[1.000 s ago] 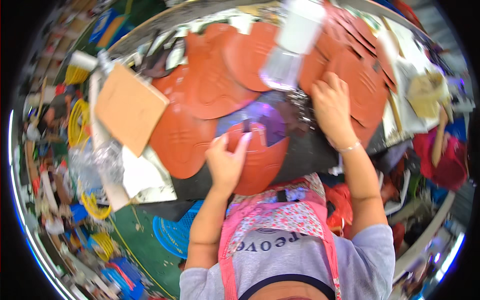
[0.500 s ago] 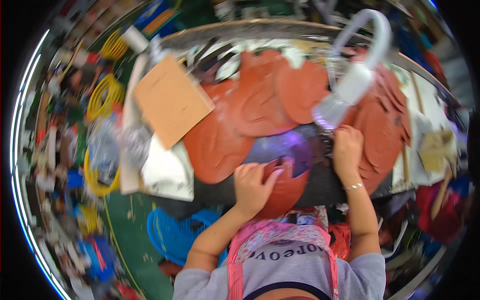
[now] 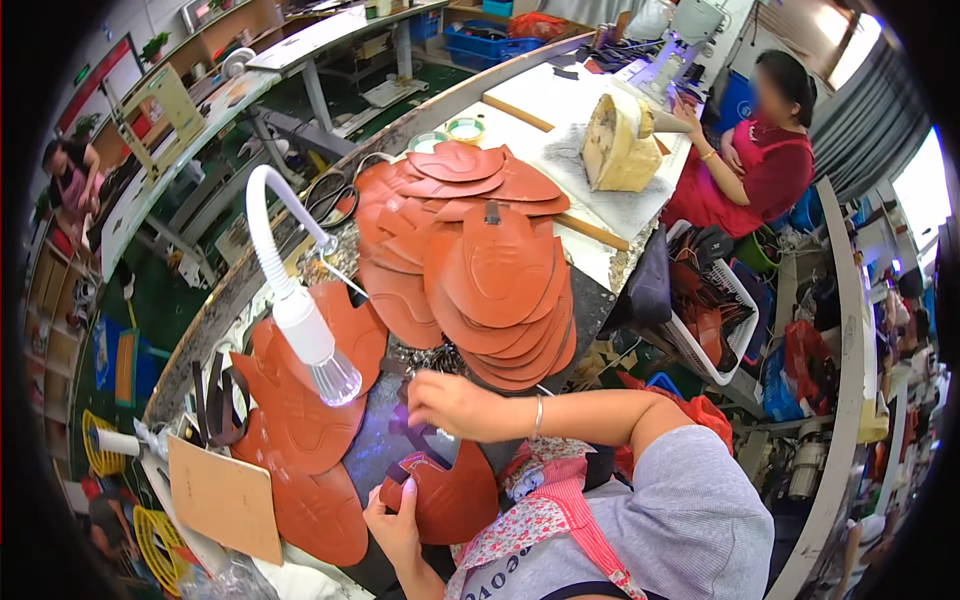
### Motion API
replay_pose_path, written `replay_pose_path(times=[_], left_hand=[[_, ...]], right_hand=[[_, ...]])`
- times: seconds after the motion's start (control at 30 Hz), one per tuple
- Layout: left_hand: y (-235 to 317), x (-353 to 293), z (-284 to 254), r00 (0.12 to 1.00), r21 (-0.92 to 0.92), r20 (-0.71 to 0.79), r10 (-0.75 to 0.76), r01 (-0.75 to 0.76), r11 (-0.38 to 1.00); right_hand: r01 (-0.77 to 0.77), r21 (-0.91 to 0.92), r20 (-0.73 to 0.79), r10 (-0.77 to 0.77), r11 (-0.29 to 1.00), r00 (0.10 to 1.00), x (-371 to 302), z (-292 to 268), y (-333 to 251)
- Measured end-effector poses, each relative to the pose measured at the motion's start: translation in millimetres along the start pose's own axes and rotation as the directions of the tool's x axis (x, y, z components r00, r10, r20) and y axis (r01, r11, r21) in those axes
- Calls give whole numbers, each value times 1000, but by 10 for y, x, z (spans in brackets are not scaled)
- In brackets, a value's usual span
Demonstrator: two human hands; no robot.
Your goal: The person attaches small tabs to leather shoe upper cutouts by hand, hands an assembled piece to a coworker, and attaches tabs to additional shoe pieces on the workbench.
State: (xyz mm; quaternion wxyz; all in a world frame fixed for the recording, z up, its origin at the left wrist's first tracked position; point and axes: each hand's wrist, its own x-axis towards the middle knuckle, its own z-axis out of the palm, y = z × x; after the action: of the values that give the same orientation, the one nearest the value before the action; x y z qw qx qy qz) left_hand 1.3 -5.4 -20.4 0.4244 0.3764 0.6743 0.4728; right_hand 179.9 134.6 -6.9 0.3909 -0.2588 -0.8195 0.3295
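My left hand [image 3: 398, 528] grips a reddish-brown leather piece [image 3: 462, 500] at the bench's near edge, thumb on top beside a small dark tab. Bent over the dark work surface [image 3: 375, 440], my right hand [image 3: 455, 405] has its fingers pinched together on what looks like a dark strip [image 3: 402, 428], just above that piece. A white gooseneck lamp [image 3: 303, 325] shines violet light down beside both hands. Overlapping leather pieces [image 3: 315, 405] lie to the left. A tall stack of the same rounded pieces [image 3: 500, 270] rises beyond my right hand, with a dark tab on its top one.
A tan board [image 3: 225, 495] lies at the left. Farther along the bench are a yellowish block [image 3: 620, 145], wooden strips and green-rimmed tape rolls [image 3: 465, 130]. At the right, a person in red [image 3: 750, 165] sits near a white basket [image 3: 725, 320] of leather scraps.
The view has swung round to the right, bringing the seated person and far bench into sight. My right hand has come from beside the stack to near my left hand, which still holds the leather piece.
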Motion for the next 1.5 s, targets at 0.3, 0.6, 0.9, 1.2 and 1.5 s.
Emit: replay_pose_path(times=[0.3,0.6,0.9,1.2,1.5], left_hand=[[216,-96,175,766,440,105,634,-607,661],[259,-337,155,758,387,163,631,-638,666],[125,-358,117,677,520,151,721,-675,524],[-3,-294,-25,659,510,152,737,-691,512],[-97,147,-27,971,372,-187,148,-69,926]], right_hand=[[-679,591,554,393,435,734,-351,304,-183],[-823,535,779,267,188,567,-482,201,-335],[-829,555,793,343,-68,503,-471,187,-395],[-788,597,736,289,149,612,-407,359,-329],[-567,261,388,453,781,803,-304,635,-249]])
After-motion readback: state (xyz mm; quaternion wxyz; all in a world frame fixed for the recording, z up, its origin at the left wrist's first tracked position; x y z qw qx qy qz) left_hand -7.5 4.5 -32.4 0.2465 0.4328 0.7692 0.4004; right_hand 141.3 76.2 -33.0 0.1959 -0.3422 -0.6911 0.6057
